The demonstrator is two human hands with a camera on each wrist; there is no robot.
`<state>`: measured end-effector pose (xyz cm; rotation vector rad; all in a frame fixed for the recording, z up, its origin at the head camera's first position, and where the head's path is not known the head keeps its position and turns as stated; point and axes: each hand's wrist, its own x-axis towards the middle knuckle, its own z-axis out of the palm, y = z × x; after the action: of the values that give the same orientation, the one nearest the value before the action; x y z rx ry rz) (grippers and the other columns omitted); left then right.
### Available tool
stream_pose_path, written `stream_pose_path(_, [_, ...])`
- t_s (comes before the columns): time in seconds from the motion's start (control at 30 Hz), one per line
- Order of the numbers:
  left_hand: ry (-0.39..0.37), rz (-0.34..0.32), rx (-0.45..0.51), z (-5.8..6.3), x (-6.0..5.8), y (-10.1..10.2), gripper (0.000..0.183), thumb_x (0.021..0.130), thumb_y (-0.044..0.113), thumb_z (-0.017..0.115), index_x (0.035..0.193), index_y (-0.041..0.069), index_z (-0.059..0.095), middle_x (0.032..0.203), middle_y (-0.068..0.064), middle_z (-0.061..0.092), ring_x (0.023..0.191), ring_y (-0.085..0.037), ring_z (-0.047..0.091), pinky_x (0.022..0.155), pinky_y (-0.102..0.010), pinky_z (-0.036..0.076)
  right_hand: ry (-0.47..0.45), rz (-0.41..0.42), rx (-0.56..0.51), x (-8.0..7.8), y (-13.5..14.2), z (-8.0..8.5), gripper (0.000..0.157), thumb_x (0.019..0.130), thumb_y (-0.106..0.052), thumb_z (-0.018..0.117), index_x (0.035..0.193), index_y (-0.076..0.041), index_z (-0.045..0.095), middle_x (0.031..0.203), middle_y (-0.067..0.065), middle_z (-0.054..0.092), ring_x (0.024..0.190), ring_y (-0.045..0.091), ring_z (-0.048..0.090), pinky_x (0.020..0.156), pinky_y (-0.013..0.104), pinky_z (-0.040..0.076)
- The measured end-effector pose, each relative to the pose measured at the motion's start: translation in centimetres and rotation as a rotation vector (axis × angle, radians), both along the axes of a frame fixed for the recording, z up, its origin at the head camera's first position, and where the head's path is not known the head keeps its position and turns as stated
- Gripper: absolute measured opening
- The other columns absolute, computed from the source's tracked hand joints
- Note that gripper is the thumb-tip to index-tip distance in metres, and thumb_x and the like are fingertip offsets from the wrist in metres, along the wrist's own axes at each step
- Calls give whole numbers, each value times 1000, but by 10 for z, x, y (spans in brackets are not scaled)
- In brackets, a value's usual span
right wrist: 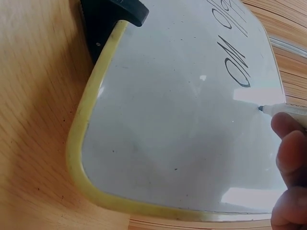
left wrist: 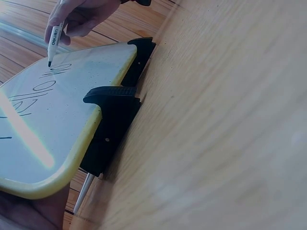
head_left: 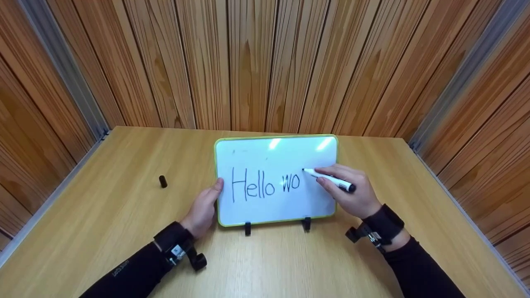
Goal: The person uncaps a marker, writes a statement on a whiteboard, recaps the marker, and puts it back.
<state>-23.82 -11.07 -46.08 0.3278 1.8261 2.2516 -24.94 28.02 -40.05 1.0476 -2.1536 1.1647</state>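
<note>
A small whiteboard (head_left: 277, 207) with a yellow-green rim leans on a stand with two black feet (head_left: 248, 229). "Hello wo" is handwritten across it in black. My left hand (head_left: 202, 210) grips the board's left edge, thumb at the front; its other fingers are hidden behind. My right hand (head_left: 354, 192) pinches a white marker (head_left: 337, 181) with a black end, its dark tip just right of the "o". In the right wrist view the marker tip (right wrist: 261, 109) is at or very near the board's surface; contact is unclear.
A black marker cap (head_left: 163, 181) lies on the wooden table (head_left: 124, 207), left of the board. Wood-panelled walls (head_left: 248, 66) stand behind and at both sides. Each wrist wears a black strap with a small camera, like the left wrist camera (head_left: 198, 261).
</note>
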Motion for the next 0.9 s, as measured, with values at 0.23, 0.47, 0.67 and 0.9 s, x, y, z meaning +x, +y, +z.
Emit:
stream_pose_path(0.23, [-14, 8, 7, 0, 0, 0, 65, 121, 54, 38, 160, 5, 56, 145, -14, 73, 141, -26, 60, 121, -42, 39, -13, -2, -1, 2, -1, 1, 33, 98, 10, 78, 129, -1, 82, 115, 9, 83, 101, 20, 77, 87, 19, 59])
stream_pose_path(0.47, [-20, 9, 13, 1, 0, 0, 65, 121, 53, 37, 158, 4, 57, 143, -14, 73, 139, -26, 62, 121, -41, 39, -6, -1, 0, 2, 0, 0, 33, 98, 11, 77, 128, -1, 82, 115, 10, 83, 101, 20, 77, 87, 18, 59])
stream_pose_path(0.67, [-6, 5, 9, 1, 0, 0, 66, 121, 52, 36, 161, 3, 55, 145, -15, 72, 139, -25, 62, 118, -39, 43, -10, 2, 0, 1, 0, 1, 34, 97, 12, 78, 128, -2, 82, 112, 9, 83, 97, 15, 75, 82, 18, 58])
stream_pose_path(0.9, [3, 9, -6, 0, 0, 0, 66, 121, 53, 36, 162, 4, 53, 147, -15, 72, 139, -26, 63, 118, -40, 43, 0, 6, 5, 0, 0, 0, 33, 97, 11, 78, 128, 0, 82, 112, 10, 83, 96, 23, 77, 85, 18, 58])
